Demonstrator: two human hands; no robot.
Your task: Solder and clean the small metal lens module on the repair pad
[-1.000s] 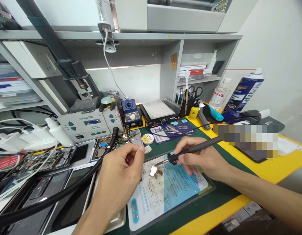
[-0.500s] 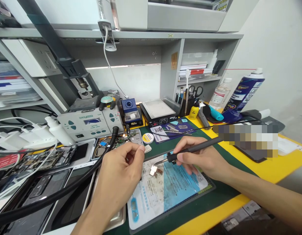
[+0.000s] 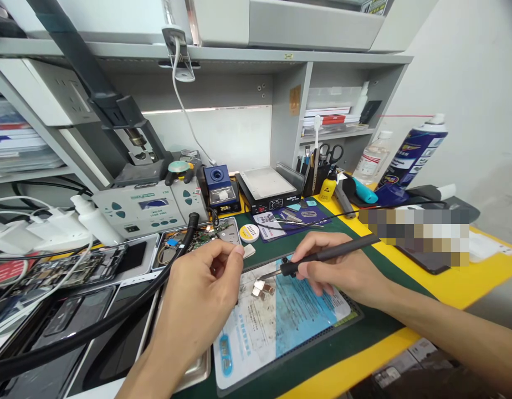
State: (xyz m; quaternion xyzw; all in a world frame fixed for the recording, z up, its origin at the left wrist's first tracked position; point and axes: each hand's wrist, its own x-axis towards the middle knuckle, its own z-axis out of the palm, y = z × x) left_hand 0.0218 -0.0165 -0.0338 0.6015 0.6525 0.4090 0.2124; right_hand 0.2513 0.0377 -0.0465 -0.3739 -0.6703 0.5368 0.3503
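The metal piece [image 3: 258,287] is still being worked at its twelve o'clock, soldering iron [image 3: 331,252] gripped in right hand [image 3: 349,272], left hand [image 3: 204,291] pinched, contents unclear.

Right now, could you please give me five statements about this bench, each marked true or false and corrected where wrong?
1. The right hand holds a soldering iron. True.
2. The left hand is on the iron's handle too. False: it is apart from the iron.
3. The small silvery pieces lie on the hot plate. False: they lie on the white-and-blue sheet.
4. The yellow bottle stands beside the black tool holder. True.
5. The scissors have white handles. False: they are dark.
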